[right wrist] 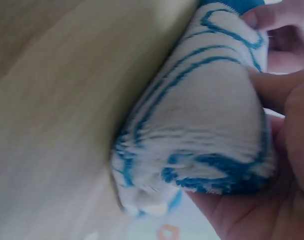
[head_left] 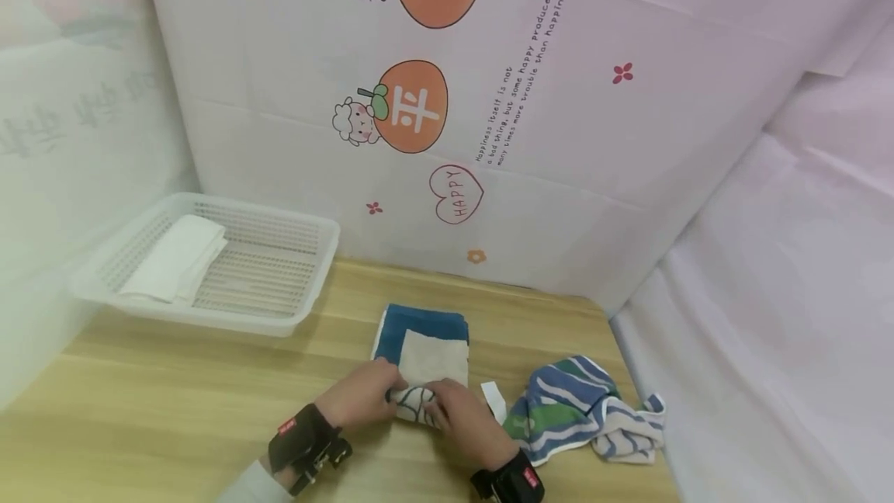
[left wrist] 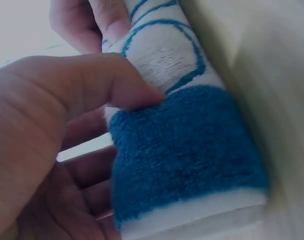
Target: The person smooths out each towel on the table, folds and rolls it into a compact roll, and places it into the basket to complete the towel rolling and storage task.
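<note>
A blue and off-white towel (head_left: 433,355) lies folded on the wooden table, its near end turned up into a thick fold with a line pattern. My left hand (head_left: 363,394) pinches the left part of this fold. On the right part, my right hand (head_left: 466,419) grips it between thumb and fingers. In the left wrist view, the thumb lies on the towel's plush blue band (left wrist: 192,145), with fingers behind it. The right wrist view shows the towel's rolled-looking end (right wrist: 207,172), its layers curled inward, with fingers underneath.
A crumpled blue, green and white striped cloth (head_left: 569,406) lies to the right, with a white tag (head_left: 493,400) beside it. At the back left stands a white plastic basket (head_left: 324,254) holding a folded white cloth (head_left: 178,254). Printed white sheets (head_left: 559,208) hang behind and at the sides.
</note>
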`<state>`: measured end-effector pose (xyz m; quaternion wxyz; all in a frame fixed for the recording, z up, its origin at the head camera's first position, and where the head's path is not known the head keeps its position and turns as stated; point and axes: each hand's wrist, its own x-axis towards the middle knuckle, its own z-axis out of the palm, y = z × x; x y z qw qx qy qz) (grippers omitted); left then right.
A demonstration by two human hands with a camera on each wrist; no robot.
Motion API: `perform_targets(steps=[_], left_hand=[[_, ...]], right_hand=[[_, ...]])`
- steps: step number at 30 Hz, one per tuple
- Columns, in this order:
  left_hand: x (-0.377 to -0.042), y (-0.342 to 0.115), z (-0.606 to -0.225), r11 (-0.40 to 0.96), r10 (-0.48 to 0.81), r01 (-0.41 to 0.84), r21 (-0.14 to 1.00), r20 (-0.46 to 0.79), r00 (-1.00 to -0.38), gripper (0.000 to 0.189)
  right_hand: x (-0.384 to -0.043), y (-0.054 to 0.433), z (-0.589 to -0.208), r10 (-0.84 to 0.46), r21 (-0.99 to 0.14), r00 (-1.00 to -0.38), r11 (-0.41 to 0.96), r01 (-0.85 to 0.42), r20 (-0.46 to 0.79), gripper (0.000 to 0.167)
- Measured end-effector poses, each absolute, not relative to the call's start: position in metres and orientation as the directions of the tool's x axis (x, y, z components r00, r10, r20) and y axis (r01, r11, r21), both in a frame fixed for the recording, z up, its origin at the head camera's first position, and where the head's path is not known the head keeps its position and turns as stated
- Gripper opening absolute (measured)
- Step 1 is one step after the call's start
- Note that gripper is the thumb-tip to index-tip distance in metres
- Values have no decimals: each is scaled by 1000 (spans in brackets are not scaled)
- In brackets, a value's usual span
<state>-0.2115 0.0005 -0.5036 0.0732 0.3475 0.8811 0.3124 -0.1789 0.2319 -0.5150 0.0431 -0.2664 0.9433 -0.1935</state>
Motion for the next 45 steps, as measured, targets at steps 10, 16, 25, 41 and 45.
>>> perform_targets(steps=[10, 16, 25, 41, 45], left_hand=[[-228, -2, -496, 505, 706, 517, 691, 13, -708, 10], [-216, -6, -495, 560, 640, 554, 616, 105, -762, 34], [-210, 1, -507, 579, 665, 633, 513, 153, -731, 29], [-232, -3, -506, 569, 617, 536, 623, 107, -780, 30], [-220, -2, -505, 557, 637, 638, 531, 220, -739, 41]], right_hand=[[-170, 221, -516, -508, -161, -836, 825, -542, 207, 41], [-185, 225, -508, -513, -289, -858, 816, -500, 35, 21], [-185, 234, -505, -524, -474, -843, 777, -416, -119, 22], [-181, 216, -505, -416, -164, -894, 882, -441, 165, 14], [-189, 225, -498, -471, -291, -879, 833, -470, 70, 16]])
